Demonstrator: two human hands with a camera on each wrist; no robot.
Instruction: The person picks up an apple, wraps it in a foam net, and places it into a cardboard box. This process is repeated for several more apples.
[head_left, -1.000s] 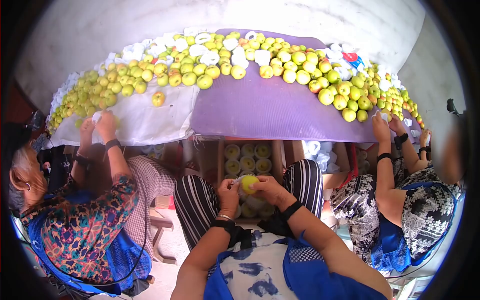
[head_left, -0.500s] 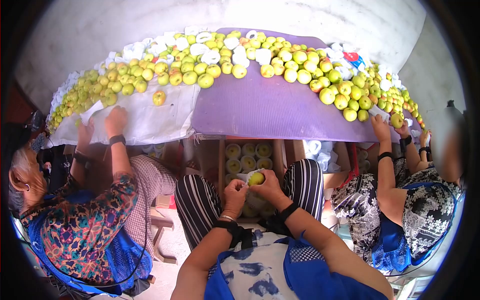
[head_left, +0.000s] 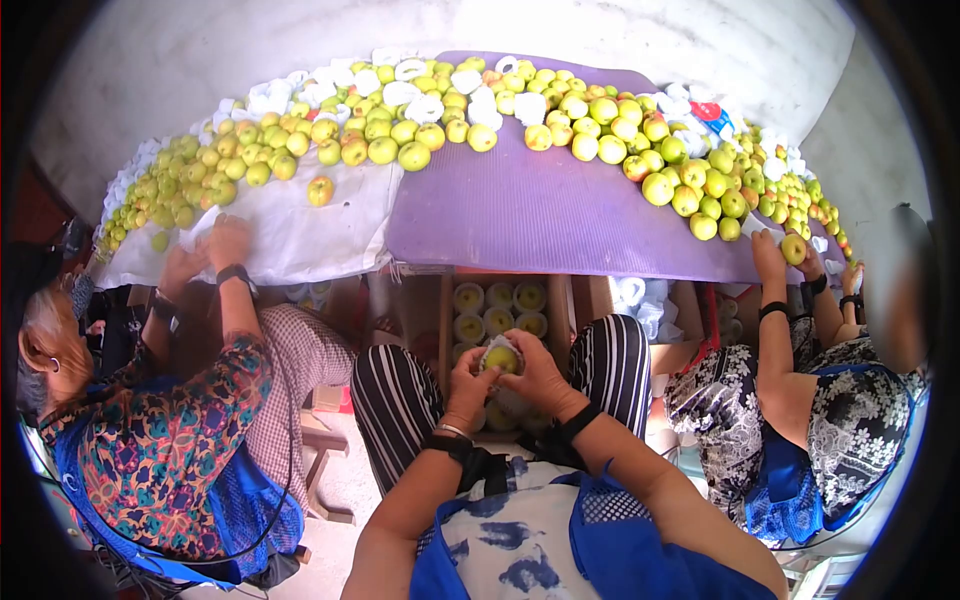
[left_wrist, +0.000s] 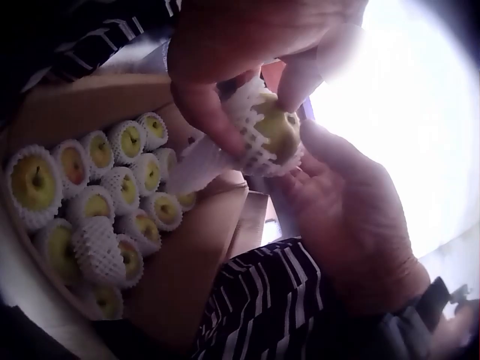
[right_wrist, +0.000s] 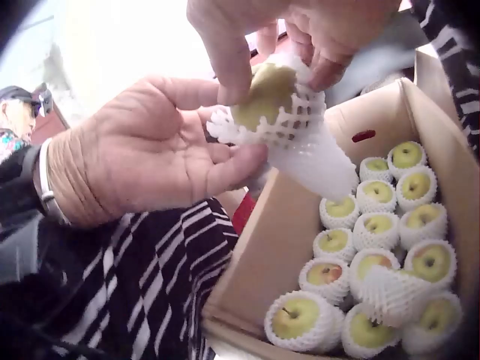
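Observation:
In the head view, my left hand (head_left: pixel 468 388) and right hand (head_left: pixel 538 378) meet over an open box, around a yellow-green apple (head_left: pixel 500 358). The apple sits partly inside a white foam net (right_wrist: pixel 319 154), whose narrow tail hangs loose in the right wrist view. My left hand (right_wrist: pixel 131 154), with a pale bangle at the wrist, pinches the net's edge between thumb and fingers. From the other side, my right hand (right_wrist: pixel 300 34) grips the apple with thumb and fingertips. In the left wrist view, the apple's bare end (left_wrist: pixel 281 127) shows through the net's opening.
The cardboard box (right_wrist: pixel 262 262) holds rows of netted apples. Ahead, a table with a purple mat (head_left: pixel 540 215) carries a long heap of apples (head_left: pixel 410 130) and white foam nets. People sit working on both sides; more boxes stand under the table.
The apple has passed into the foam net, and my hands have closed in around it. At left, the neighbour's hands come together; at right, a neighbour holds up an apple and net.

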